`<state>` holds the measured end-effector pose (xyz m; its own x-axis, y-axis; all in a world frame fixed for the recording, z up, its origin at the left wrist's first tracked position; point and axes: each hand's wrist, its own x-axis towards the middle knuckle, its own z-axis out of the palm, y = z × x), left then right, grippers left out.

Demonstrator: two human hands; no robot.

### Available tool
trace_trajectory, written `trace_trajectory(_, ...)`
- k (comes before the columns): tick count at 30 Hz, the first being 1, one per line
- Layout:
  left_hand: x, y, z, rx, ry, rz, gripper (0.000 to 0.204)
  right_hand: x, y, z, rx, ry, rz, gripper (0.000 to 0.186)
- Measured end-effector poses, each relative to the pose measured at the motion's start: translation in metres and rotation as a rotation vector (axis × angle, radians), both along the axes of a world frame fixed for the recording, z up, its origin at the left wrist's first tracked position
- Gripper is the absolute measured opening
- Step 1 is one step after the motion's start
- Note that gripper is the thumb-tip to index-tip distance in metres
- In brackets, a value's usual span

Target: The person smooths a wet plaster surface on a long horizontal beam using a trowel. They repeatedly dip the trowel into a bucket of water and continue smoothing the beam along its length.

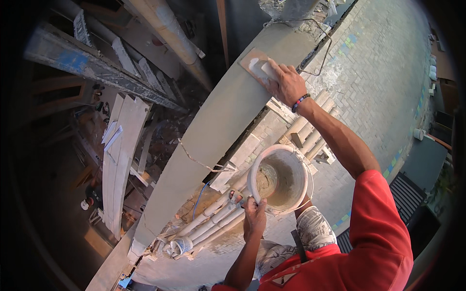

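My right hand (287, 86), with a beaded bracelet at the wrist, is closed around the grip of a plastering float (252, 64). The float lies flat against a long, smooth grey plastered beam (208, 109). Lower down, my left hand (255, 214) grips the near rim of a pale bucket (302, 186), which is tilted so its inside shows. Wet grey mortar (266, 179) sits in the bottom of the bucket. Beside the left fingers is a small reddish and metal item (236, 196); I cannot tell whether the hand holds it too.
Bent wires (201, 165) stick out from the beam. Scaffold poles (218, 213) and planks lie under the bucket, with a small white pail (182, 245) near them. Left of the beam are boards (121, 160) and a bamboo pole (170, 34). Far below stretches a paved street (383, 92).
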<state>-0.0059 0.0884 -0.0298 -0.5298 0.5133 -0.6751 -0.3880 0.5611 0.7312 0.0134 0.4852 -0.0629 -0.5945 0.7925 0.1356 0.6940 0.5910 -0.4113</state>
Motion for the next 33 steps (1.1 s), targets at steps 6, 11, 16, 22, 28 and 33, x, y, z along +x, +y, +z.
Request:
trace_trajectory(6, -0.003, -0.014, -0.007, -0.077, -0.019, -0.117, 0.015, 0.057, 0.023, 0.001, -0.006, -0.087, -0.082, 0.053)
trace_trajectory(11, -0.007, 0.041, 0.023, -0.146, -0.116, -0.186, 0.015, -0.007, -0.004, 0.002, -0.035, -0.024, -0.047, 0.058)
trace_trajectory(16, -0.002, 0.005, -0.018, -0.035, -0.224, -0.031, 0.016, 0.126, -0.069, 0.028, -0.105, -0.059, -0.034, 0.054)
trace_trajectory(22, -0.012, -0.04, -0.068, 0.022, -0.28, -0.045, 0.025, 0.207, -0.109, 0.068, -1.352, 1.061, -0.537, 0.035)
trace_trajectory(28, -0.024, -0.028, -0.078, 0.056, -0.268, -0.132, 0.028, 0.197, -0.148, 0.053, -1.522, 1.459, -0.454, 0.035)
trace_trajectory(33, -0.018, 0.009, -0.089, 0.122, -0.404, -0.075, 0.031, 0.244, -0.186, 0.03, -1.373, 1.264, -0.834, 0.033)
